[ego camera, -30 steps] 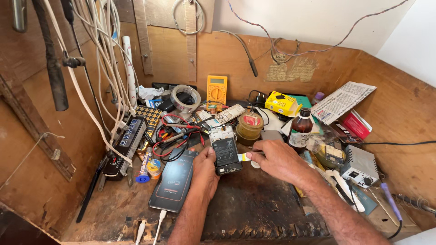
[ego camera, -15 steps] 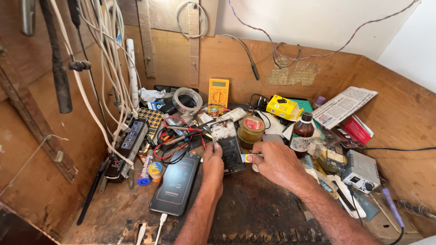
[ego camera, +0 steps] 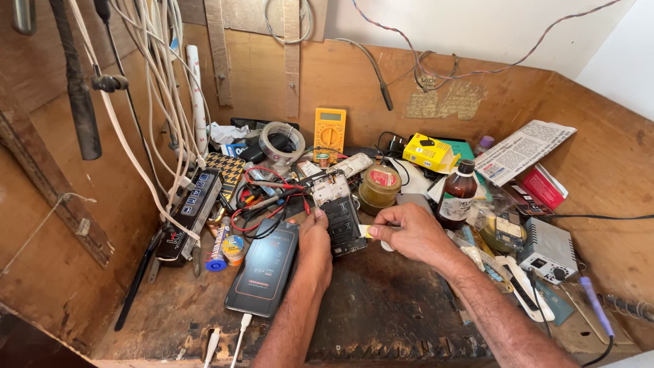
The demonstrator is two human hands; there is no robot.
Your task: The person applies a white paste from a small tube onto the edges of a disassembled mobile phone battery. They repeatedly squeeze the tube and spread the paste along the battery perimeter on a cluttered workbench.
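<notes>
My left hand lies flat-fingered on the near left edge of the opened phone, pressing it to the dark bench mat rather than gripping it, while my right hand pinches a small pale tool, yellow near its tip, between thumb and forefinger and lays its tip against the phone's right edge. The opened phone sits in the middle of the bench, just right of the black phone lying face up with a white cable in its near end, and near the round tin and the brown bottle beyond. I judge the opened phone to be light and thin, stiff along its frame but fragile across the exposed board and ribbons, so it is best held by the long outer edges, never by the bared middle. On the mat it could slide, so steady downward pressure suits it. The tool is slim and easy to drop.
</notes>
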